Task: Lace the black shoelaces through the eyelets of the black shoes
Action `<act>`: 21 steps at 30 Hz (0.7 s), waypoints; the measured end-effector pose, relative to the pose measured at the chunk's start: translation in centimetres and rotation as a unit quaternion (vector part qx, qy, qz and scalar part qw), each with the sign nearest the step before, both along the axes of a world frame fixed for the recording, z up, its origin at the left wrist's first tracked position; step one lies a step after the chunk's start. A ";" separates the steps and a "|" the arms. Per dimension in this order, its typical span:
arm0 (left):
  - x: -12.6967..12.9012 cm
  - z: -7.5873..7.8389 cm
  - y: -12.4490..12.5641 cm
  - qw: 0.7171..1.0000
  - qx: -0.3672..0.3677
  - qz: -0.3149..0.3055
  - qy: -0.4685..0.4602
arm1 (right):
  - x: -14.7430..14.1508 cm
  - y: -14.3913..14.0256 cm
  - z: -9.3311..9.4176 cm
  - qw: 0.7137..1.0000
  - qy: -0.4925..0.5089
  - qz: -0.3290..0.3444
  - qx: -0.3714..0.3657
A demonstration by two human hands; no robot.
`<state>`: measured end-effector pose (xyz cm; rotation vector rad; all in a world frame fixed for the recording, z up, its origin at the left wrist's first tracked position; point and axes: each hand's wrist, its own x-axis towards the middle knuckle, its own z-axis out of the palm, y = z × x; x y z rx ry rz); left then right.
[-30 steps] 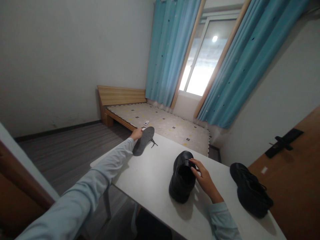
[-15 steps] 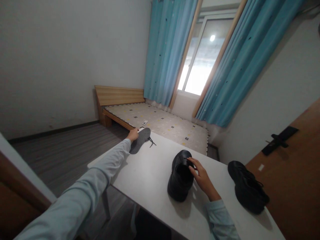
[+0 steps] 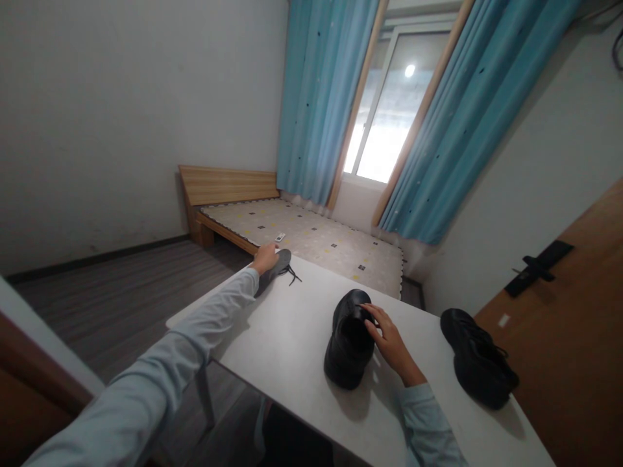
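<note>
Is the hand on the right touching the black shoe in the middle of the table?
Touching. The head view shows the right hand with its fingertips resting on the rim of the black shoe; no gap shows between them.

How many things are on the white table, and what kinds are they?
Black shoes: 2, one under the right hand at, one alone at.
Grey insoles: 1, under the left hand at.
Black laces: 1, beside the insole.
Total: 4 things on the table.
</note>
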<state>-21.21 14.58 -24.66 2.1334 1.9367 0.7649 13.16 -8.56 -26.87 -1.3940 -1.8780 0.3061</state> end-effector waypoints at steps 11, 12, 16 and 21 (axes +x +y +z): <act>8.3 5.4 -11.5 0.949 0.127 -0.285 -0.035 | -0.1 -0.1 0.1 1.000 -0.003 -0.003 0.000; 8.7 5.7 -13.1 0.938 0.129 -0.320 -0.035 | -0.1 -0.1 0.1 1.000 -0.003 -0.003 0.003; 10.0 6.6 -18.8 0.892 0.122 -0.436 0.000 | -0.1 -0.1 0.0 1.000 -0.001 -0.003 0.011; 11.2 5.5 -23.3 0.859 0.115 -0.492 0.089 | -0.2 -0.1 -0.1 1.000 0.013 0.000 0.016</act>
